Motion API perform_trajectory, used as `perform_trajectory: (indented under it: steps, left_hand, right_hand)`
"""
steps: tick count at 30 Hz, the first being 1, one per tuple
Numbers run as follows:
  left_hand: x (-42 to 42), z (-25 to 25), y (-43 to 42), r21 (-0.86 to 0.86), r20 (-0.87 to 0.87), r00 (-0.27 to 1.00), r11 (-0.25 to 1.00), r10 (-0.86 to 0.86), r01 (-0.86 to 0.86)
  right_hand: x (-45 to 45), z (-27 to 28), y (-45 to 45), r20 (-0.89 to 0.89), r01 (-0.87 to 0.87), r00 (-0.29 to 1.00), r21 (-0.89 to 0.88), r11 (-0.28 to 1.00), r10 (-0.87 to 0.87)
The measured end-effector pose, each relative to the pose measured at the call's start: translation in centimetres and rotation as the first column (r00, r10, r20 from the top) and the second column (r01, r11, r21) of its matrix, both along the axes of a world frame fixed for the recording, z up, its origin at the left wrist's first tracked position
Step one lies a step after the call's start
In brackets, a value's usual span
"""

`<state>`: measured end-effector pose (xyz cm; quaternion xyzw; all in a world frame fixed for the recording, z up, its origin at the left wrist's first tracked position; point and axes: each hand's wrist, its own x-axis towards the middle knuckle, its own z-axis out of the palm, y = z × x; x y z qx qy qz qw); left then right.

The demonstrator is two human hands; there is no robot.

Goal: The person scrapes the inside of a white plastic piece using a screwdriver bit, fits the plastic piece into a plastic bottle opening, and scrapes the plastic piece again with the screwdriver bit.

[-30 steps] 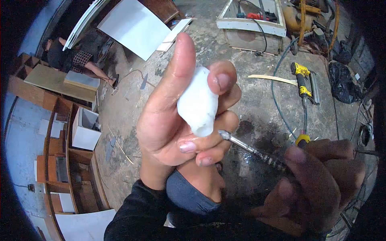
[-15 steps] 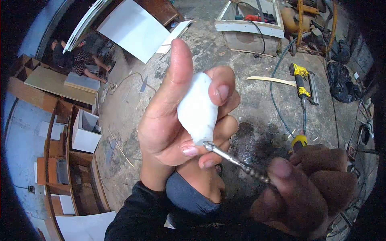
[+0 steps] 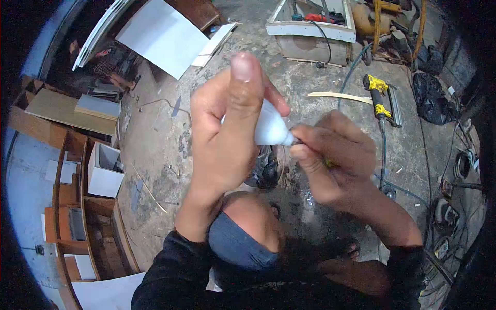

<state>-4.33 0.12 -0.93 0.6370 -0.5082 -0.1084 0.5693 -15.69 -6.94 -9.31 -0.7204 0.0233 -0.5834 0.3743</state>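
Note:
My left hand (image 3: 230, 119) is wrapped round a smooth white rounded piece (image 3: 270, 125), its thumb pointing up and partly covering the piece. The narrow end of the white piece points right. Right at that end, my right hand (image 3: 338, 155) pinches a small dark metal part (image 3: 296, 141), probably the screw-like metal rod, most of which is hidden by the fingers. The metal touches or enters the tip; the exact contact is too small to tell.
A yellow and black nail gun (image 3: 380, 98) with a hose lies on the floor at right. A white-edged box (image 3: 312, 39) stands behind. Wooden shelving (image 3: 98, 206) and white panels (image 3: 163, 39) are at left. Another person's legs (image 3: 116, 77) show at upper left.
My right hand has moved up and left to the white piece's end, now hiding most of the metal rod. My left hand has turned, with its thumb now across the piece.

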Motion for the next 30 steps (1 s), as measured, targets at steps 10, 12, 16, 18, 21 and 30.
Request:
perform_trajectory:
  steps: [10,12,16,18,21,30]
  left_hand:
    - [0.9,0.1,0.5,0.085,0.183,0.980,0.992,0.075,-0.092]
    - [3.3,0.8,0.8,-0.160,0.190,0.947,0.960,0.260,-0.231]
    - [2.8,0.4,1.2,-0.043,0.368,0.899,0.970,0.238,-0.240]
    - [2.5,0.7,1.6,0.201,0.328,0.933,0.954,0.147,-0.221]
    - [2.6,0.5,1.2,0.180,0.245,0.966,0.976,0.079,-0.125]
    - [3.5,0.0,0.7,0.115,-0.130,0.992,0.993,-0.005,0.020]
  right_hand:
    - [0.0,-2.3,-0.5,-0.060,-0.012,0.998,-0.174,0.985,0.001]
    - [-0.6,-3.4,-0.8,-0.091,-0.005,0.996,-0.188,0.982,-0.012]
    - [-3.1,-6.0,-2.2,-0.416,-0.174,0.909,-0.320,0.931,0.027]
    - [-3.6,-6.5,-3.0,-0.399,-0.114,0.917,-0.253,0.961,0.004]
    - [-3.6,-4.1,-3.3,-0.316,-0.031,0.947,-0.242,0.970,-0.048]
    - [-4.8,-1.0,-0.9,-0.341,0.016,0.938,-0.123,0.992,-0.058]
